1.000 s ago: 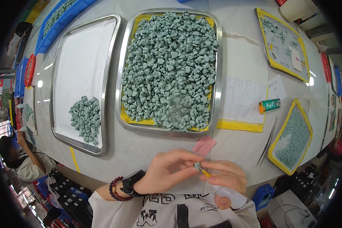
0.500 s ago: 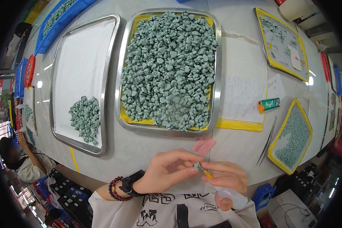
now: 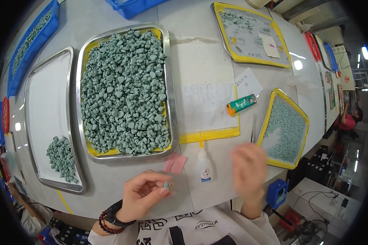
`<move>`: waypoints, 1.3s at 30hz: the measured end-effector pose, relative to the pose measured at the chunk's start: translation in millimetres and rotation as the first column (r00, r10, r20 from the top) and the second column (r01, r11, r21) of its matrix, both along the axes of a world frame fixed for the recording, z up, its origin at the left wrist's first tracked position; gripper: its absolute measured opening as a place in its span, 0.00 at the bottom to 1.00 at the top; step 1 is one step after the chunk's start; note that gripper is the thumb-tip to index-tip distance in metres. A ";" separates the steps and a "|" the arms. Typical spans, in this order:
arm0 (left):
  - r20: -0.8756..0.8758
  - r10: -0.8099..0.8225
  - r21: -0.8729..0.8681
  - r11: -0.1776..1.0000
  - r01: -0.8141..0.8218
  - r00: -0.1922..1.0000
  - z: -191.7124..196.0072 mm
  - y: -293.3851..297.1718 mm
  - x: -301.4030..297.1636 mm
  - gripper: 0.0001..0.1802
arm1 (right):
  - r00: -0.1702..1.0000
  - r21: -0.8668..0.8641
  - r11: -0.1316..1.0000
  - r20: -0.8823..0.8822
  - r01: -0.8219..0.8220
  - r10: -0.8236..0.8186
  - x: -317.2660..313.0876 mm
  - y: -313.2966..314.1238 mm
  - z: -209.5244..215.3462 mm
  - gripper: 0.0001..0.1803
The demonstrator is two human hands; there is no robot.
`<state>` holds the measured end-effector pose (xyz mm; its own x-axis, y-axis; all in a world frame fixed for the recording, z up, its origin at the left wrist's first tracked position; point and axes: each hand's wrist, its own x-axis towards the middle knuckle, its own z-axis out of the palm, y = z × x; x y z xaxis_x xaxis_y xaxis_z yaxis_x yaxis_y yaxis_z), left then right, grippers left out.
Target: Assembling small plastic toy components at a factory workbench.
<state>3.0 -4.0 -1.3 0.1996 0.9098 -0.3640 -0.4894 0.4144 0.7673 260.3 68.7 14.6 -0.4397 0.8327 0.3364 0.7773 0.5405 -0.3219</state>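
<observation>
In my left hand (image 3: pixel 145 192), thumb and fingertips pinch a small grey-green piece (image 3: pixel 166 185) above the table's near side. My right hand (image 3: pixel 249 169) is smeared by motion, so its fingers cannot be made out; it is near tweezers (image 3: pixel 254 128) and a yellow-edged tray of tiny green bits (image 3: pixel 289 153). Between the hands, a white squeeze bottle (image 3: pixel 204 165) with a yellow nozzle lies on the table, nozzle pointing away from me. A pink cloth scrap (image 3: pixel 175 163) lies just beyond my left hand.
A big metal tray (image 3: pixel 173 122) heaped with grey-green pieces stands beyond my left hand. Left of it, a white-lined tray (image 3: pixel 45 106) holds a smaller pile. A green lighter (image 3: pixel 243 103), a paper sheet (image 3: pixel 208 106) and another yellow-edged tray (image 3: pixel 270 61) lie to the right.
The squeeze bottle has left my right hand and now lies on the table. My right hand has moved right, away from the left, which still pinches the small piece. The view has shifted right.
</observation>
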 end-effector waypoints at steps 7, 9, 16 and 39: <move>0.015 -0.056 -0.008 0.998 0.056 0.998 2.2 -0.4 3.5 0.14 | 0.836 0.102 0.844 0.115 0.527 -0.536 113.0 25.4 2.2 0.06; 0.018 -0.052 -0.016 0.999 0.052 0.999 2.0 -0.5 4.3 0.14 | 0.833 0.112 0.844 0.136 0.524 -0.536 115.2 27.8 -1.4 0.06; -0.056 -0.019 -0.065 0.998 0.016 0.998 7.5 1.6 8.0 0.11 | 0.854 0.135 0.884 0.230 0.447 -0.467 108.8 35.3 -0.7 0.05; 0.054 -0.362 0.123 0.927 0.354 0.930 5.5 3.6 -5.4 0.19 | 0.826 -0.321 0.837 -0.508 -0.444 0.243 -66.4 -10.8 6.5 0.13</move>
<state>-2.4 -0.4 4.2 0.5422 0.8057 -0.2384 -0.3810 0.4887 0.7849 193.9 57.9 21.1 -0.6161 0.7549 0.2246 0.2910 0.4832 -0.8257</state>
